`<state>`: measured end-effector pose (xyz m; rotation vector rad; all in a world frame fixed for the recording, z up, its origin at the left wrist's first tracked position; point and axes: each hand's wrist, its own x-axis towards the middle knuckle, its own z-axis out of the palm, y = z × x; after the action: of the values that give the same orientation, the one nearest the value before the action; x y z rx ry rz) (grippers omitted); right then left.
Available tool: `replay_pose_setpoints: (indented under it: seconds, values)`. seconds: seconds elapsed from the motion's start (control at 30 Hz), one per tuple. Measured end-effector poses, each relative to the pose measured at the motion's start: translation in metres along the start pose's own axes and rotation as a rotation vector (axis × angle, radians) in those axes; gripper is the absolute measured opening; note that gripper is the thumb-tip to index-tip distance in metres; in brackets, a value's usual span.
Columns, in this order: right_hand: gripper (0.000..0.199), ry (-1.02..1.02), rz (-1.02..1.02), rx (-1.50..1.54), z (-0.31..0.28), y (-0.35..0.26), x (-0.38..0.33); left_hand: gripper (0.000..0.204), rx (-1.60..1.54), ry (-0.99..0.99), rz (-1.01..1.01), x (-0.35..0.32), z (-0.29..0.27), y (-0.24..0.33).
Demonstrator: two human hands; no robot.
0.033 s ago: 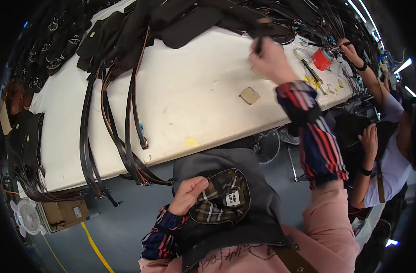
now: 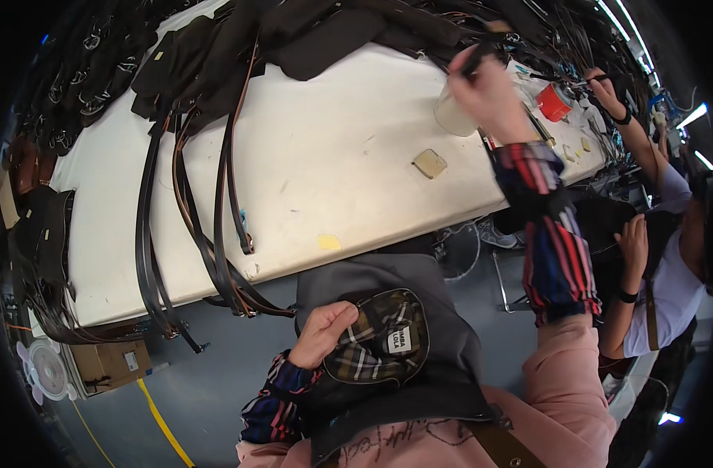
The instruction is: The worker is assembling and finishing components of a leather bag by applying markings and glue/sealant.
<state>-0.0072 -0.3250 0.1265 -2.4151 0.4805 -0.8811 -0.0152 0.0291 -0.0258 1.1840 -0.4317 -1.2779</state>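
Note:
On my lap, over a dark grey apron (image 2: pixel 450 343), lies a small rounded pouch (image 2: pixel 376 366) with brown plaid fabric, a white label and a dark edge. My left hand (image 2: pixel 323 331) pinches its left edge between thumb and fingers. Out over the far right of the table, my right hand (image 2: pixel 491 97) is blurred by motion. Its fingers are closed around a blurred black thing (image 2: pixel 475 61) whose kind I cannot make out. A pale, see-through container (image 2: pixel 453 115) shows just left of that hand, partly hidden by it.
Black straps (image 2: pixel 146 226) hang over the white table's (image 2: pixel 333 179) front edge. Dark bag pieces (image 2: pixel 325 43) lie along the back. A beige square pad (image 2: pixel 430 164), a yellow scrap (image 2: pixel 329 242) and a red can (image 2: pixel 554 103) rest on it. A co-worker's hand (image 2: pixel 604 90) works at right.
My right hand has moved slightly right and farther away with the black thing. The pale container now shows beside it. My left hand and the pouch have stayed in place.

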Motion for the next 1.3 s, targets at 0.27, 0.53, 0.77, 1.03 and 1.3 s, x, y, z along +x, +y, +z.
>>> replay_pose_setpoints:
  seconds: [0.27, 0.53, 0.77, 1.03, 1.3]
  values:
    - [0.024, 0.038, 0.222, 0.039, -0.037, 0.047, 0.031, 0.024, 0.013, 0.006, -0.027, 0.009, 0.007, -0.002]
    - [0.025, 0.091, 0.129, 0.134, -0.048, 0.056, 0.029, 0.023, 0.048, 0.055, -0.039, 0.006, 0.016, -0.004]
    - [0.013, 0.401, 0.016, 0.310, -0.053, 0.041, -0.006, 0.013, 0.165, -0.020, 0.005, 0.012, 0.027, 0.005]
    - [0.019, 0.168, 0.394, 0.519, 0.008, -0.038, -0.203, 0.022, -0.027, 0.072, -0.018, -0.002, 0.036, 0.000]
    - [0.007, -0.088, 0.505, 0.761, 0.023, -0.068, -0.264, 0.022, -0.036, 0.113, 0.014, -0.005, 0.047, -0.006]
